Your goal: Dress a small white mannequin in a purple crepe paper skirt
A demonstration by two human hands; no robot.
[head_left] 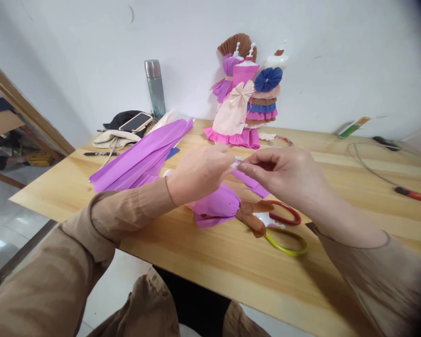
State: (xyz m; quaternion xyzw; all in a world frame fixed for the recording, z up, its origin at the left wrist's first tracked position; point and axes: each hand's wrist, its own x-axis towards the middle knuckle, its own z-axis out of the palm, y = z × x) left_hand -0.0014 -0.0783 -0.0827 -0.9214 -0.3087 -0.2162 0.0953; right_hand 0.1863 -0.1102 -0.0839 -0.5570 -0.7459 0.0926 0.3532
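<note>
Both hands meet over the middle of the wooden table. My left hand and my right hand each pinch a small pale object between their fingertips; it is too small to name. Below the hands lies a small doll form wrapped in purple crepe paper with a brown paper piece at its end. A strip of purple paper runs under my right hand. Scissors with a red loop and a yellow-green loop lie beside it.
A long fold of purple crepe paper lies at the left. Small mannequins in paper dresses stand by the wall. A steel flask, a phone on a bag, a pen, and a wire with a red-handled tool are also there.
</note>
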